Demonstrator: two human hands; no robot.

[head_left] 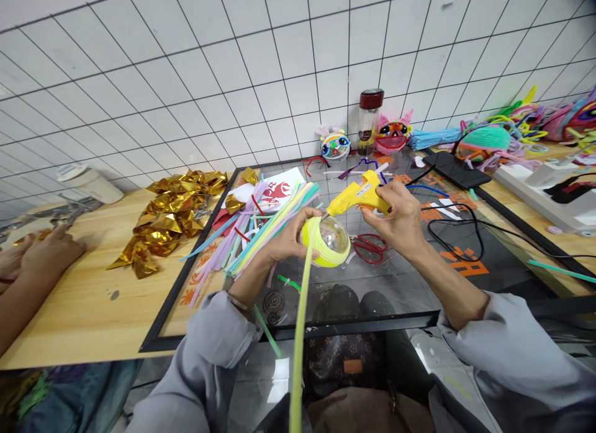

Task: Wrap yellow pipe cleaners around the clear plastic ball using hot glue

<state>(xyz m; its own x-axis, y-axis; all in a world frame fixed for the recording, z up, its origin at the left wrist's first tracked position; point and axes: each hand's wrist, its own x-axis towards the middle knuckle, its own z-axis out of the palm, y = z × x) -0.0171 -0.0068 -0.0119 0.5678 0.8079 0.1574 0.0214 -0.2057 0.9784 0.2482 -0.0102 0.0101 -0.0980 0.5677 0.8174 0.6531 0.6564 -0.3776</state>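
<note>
My left hand is closed around the left side of a clear ball partly wrapped in yellow pipe cleaner. From the ball a loose yellow strand hangs down toward me. My right hand grips a yellow hot glue gun, its nozzle pointing down-left at the ball's upper edge. Whether the nozzle touches the ball I cannot tell. Red-handled scissors lie just behind the ball, on the glass-topped panel. Left of my left hand spreads a bundle of pastel pipe cleaners.
Gold foil pieces lie to the left, near another person's hands. Along the wall stand a lidded bottle and decorated balls. A black cable, a phone and a white power strip occupy the right.
</note>
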